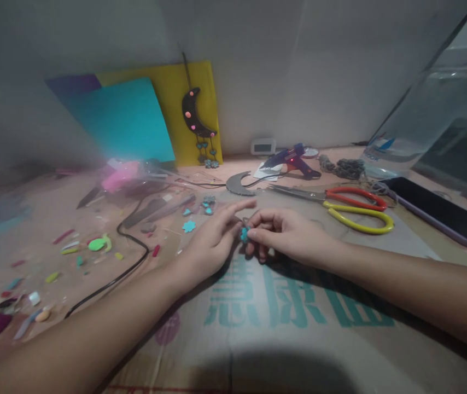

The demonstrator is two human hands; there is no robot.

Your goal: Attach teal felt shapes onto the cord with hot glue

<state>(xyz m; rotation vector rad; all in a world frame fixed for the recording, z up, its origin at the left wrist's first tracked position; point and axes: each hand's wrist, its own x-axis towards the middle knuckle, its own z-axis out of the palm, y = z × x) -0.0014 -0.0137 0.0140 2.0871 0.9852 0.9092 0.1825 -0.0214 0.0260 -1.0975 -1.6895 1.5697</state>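
A small teal flower-shaped piece (244, 235) is pinched between the thumb and fingers of my right hand (285, 232). My left hand (212, 235) is beside it, its index finger stretched out and its thumb close to the flower; whether the thumb touches it I cannot tell. Left of my left hand lies another teal flower cutout (188, 226), with smaller teal and grey pieces (208, 206) behind it. Just beyond my fingers is a grey crescent moon cutout (237, 184). Both hands are over a cardboard sheet (258, 339) with green printed characters.
Scissors (352, 208) and a phone (442, 210) lie to the right. A glue gun (293, 161) with a lit red light stands at the back. A decorated dark moon (194, 112) hangs against a yellow board (155, 109). A black cord (135, 262) crosses scattered scraps at left.
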